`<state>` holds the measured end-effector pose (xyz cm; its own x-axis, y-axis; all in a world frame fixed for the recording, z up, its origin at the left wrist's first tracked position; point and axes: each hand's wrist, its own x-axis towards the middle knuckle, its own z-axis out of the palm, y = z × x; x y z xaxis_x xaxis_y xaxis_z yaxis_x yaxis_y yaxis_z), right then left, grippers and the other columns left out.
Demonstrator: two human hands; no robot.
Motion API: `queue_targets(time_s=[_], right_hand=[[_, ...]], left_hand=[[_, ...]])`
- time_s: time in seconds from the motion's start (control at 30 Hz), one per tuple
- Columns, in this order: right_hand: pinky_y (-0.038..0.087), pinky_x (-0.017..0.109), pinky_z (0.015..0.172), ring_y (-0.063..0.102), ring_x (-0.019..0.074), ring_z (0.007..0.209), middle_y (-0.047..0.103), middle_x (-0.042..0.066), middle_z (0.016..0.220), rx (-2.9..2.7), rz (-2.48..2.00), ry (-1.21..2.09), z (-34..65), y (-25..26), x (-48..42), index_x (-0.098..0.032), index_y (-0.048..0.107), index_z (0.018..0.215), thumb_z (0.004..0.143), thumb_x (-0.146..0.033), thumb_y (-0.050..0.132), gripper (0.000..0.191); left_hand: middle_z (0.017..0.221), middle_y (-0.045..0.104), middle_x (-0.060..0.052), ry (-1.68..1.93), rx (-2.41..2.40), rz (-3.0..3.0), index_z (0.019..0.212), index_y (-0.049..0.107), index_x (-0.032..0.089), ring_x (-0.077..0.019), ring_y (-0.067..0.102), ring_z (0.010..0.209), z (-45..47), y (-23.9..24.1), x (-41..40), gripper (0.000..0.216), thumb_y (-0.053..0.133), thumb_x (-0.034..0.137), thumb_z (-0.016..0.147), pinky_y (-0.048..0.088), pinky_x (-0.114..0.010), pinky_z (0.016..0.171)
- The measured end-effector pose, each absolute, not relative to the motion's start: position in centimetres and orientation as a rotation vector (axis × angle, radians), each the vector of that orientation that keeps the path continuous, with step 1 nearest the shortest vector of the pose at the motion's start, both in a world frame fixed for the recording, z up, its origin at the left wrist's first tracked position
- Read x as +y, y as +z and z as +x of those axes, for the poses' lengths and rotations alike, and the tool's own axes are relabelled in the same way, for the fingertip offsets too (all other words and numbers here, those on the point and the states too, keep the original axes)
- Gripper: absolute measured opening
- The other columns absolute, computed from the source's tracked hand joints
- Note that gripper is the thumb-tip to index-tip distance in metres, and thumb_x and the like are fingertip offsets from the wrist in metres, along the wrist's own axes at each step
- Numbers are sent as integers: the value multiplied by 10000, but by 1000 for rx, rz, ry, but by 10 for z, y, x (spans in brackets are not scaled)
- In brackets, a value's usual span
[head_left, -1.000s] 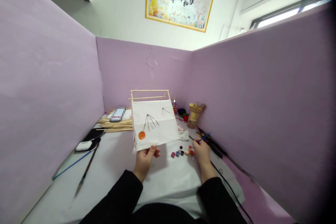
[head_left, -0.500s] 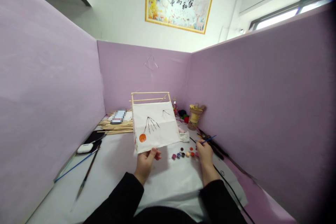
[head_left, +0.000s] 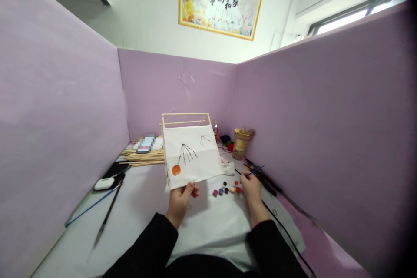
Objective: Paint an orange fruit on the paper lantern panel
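Note:
My left hand (head_left: pixel 180 199) grips the bottom edge of a wooden-framed lantern (head_left: pixel 190 152) covered in white paper, holding it upright above the table. Its paper shows black brush strokes and an orange dot. My right hand (head_left: pixel 250 186) pinches a thin blue-handled paintbrush (head_left: pixel 254 172), its tip down at a row of small paint pots (head_left: pixel 227 188) just right of the lantern.
Purple partition walls enclose a white table (head_left: pixel 143 208). A bundle of bamboo sticks (head_left: pixel 143 155) lies at the back left, with a white earbud case (head_left: pixel 104 183) and long brushes (head_left: pixel 106 217) on the left. A small wooden holder (head_left: pixel 241 142) and black tools (head_left: pixel 265 180) lie at the right.
The view shifted slightly. My right hand with the brush dipped back toward the paint pots. The lantern stays held in place.

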<state>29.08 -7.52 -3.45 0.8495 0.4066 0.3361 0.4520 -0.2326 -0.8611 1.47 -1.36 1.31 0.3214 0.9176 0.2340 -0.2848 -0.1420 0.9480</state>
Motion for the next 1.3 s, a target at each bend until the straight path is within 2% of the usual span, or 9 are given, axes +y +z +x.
queue_targets(time_s=[0.43, 0.7, 0.9, 1.3], right_hand=[[372, 256, 513, 537, 176, 527, 617, 16, 549, -597, -1875, -17, 292, -37, -76, -166, 639, 683, 635, -361, 487, 252], [393, 259, 538, 540, 187, 552, 596, 16, 520, -588, -1898, -28, 296, -39, -79, -153, 655, 739, 655, -377, 459, 309], [382, 260, 545, 535, 191, 540, 550, 1, 462, -597, -1952, -12, 297, -41, -80, -159, 641, 704, 661, -369, 450, 287], [374, 272, 555, 560, 205, 564, 619, 29, 534, -604, -2047, -36, 300, -41, -79, -179, 650, 729, 663, -353, 466, 262]], left_hand=[[549, 673, -56, 1183, 646, 1298, 647, 690, 108, -142, 612, 515, 15, 12, -13, 417, 697, 524, 680, 507, -252, 549], [558, 674, -56, 1185, 645, 1300, 652, 689, 110, -141, 615, 518, 15, 10, -12, 432, 677, 539, 695, 511, -254, 551], [552, 672, -61, 1180, 652, 1303, 643, 690, 107, -145, 614, 519, 15, 12, -13, 442, 677, 546, 690, 510, -259, 556], [554, 674, -61, 1189, 650, 1304, 643, 692, 112, -141, 612, 514, 15, 11, -12, 453, 666, 561, 692, 509, -255, 552]])
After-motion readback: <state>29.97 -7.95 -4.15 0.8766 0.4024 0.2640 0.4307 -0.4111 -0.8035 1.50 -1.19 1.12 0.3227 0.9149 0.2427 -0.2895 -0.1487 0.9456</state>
